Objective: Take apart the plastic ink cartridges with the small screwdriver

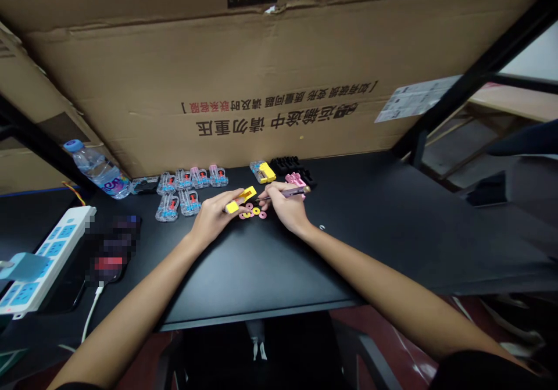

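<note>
My left hand (214, 215) is closed around a yellow plastic part (248, 193), which has an open, bracket-like end. In my right hand (285, 206) is a slim purple pen-shaped tool (293, 192) with a gold end; its tip points left toward the yellow part. I cannot tell whether the tip touches it. On the black table, just below and between my hands, lie several small pink rings (262, 215) and yellow rings (256, 211). Pink plastic parts (295, 179) sit behind my right hand. Farther back is a clear and yellow assembled piece (263, 172).
Several transparent assembled pieces (190, 201) with red bits stand at the back left. Black plastic parts (285, 164) lie at the back. A water bottle (99, 169), a power strip (47, 256) and a phone on a cable (114, 250) occupy the left. Cardboard (261, 76) walls the rear.
</note>
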A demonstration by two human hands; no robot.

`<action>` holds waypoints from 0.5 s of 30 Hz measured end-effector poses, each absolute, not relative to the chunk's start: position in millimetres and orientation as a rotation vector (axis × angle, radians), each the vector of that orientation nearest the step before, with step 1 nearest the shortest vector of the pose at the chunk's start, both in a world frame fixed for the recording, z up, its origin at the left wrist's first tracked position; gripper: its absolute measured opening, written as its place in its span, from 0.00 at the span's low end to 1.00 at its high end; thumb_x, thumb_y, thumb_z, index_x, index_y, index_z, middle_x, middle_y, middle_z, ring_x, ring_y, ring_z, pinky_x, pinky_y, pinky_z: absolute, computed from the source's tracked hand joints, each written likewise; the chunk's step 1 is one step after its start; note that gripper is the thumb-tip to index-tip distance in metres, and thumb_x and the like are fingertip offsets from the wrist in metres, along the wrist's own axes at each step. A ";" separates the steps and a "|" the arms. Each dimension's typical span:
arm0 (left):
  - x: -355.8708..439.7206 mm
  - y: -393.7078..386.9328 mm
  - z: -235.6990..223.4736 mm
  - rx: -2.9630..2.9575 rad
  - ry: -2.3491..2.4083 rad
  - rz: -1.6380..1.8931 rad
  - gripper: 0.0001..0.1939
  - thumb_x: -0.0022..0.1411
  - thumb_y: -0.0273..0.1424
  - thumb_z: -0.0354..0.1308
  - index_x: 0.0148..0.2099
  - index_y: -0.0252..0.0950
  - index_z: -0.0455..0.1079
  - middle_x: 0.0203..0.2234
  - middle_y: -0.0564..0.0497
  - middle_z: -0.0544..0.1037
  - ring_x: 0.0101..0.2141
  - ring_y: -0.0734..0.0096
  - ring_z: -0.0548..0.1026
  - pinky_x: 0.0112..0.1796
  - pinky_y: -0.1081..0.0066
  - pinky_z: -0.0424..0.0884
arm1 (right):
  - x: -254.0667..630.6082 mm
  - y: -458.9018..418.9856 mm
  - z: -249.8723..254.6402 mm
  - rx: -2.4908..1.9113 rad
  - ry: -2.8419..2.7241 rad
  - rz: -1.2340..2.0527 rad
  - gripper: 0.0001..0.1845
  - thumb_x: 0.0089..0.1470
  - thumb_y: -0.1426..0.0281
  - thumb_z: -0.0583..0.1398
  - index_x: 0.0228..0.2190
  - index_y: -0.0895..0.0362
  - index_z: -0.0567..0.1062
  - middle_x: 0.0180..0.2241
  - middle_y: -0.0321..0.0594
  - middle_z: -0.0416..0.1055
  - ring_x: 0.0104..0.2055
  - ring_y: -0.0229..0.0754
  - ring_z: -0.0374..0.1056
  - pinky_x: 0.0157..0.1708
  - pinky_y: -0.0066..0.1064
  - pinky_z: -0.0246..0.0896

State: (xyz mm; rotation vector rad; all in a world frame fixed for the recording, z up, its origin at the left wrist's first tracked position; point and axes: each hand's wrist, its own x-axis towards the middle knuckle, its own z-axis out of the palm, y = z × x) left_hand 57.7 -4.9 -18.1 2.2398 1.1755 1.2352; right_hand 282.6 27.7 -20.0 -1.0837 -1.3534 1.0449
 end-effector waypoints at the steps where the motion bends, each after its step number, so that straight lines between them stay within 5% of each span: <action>1: 56.8 -6.5 -15.1 2.161 1.207 1.247 0.21 0.66 0.40 0.69 0.58 0.41 0.76 0.51 0.46 0.85 0.48 0.58 0.85 0.52 0.60 0.81 | 288.0 30.2 -19.9 -1.082 -1.375 1.000 0.18 0.61 0.59 0.62 0.23 0.56 0.79 0.22 0.39 0.76 0.21 0.41 0.71 0.24 0.33 0.69; 7: 50.0 -9.4 -14.8 1.751 1.232 1.302 0.25 0.59 0.46 0.73 0.49 0.37 0.70 0.44 0.46 0.84 0.44 0.61 0.84 0.48 0.61 0.81 | 303.8 32.1 5.1 -0.857 -1.706 0.620 0.24 0.71 0.59 0.54 0.26 0.52 0.78 0.33 0.42 0.76 0.38 0.47 0.74 0.46 0.42 0.71; 11: 50.9 -10.7 -19.0 1.712 1.142 1.256 0.27 0.58 0.43 0.75 0.51 0.37 0.68 0.47 0.44 0.83 0.46 0.60 0.84 0.50 0.61 0.80 | 291.0 20.4 13.0 -0.710 -1.979 0.643 0.13 0.70 0.59 0.58 0.40 0.51 0.80 0.42 0.45 0.75 0.44 0.49 0.73 0.48 0.43 0.71; 15: 54.7 -14.3 -17.7 1.696 1.076 1.212 0.27 0.59 0.45 0.74 0.52 0.38 0.68 0.48 0.43 0.83 0.45 0.60 0.84 0.48 0.62 0.81 | 283.1 17.7 -0.8 -0.582 -2.158 0.720 0.08 0.69 0.62 0.60 0.41 0.53 0.77 0.45 0.45 0.72 0.45 0.47 0.72 0.47 0.39 0.70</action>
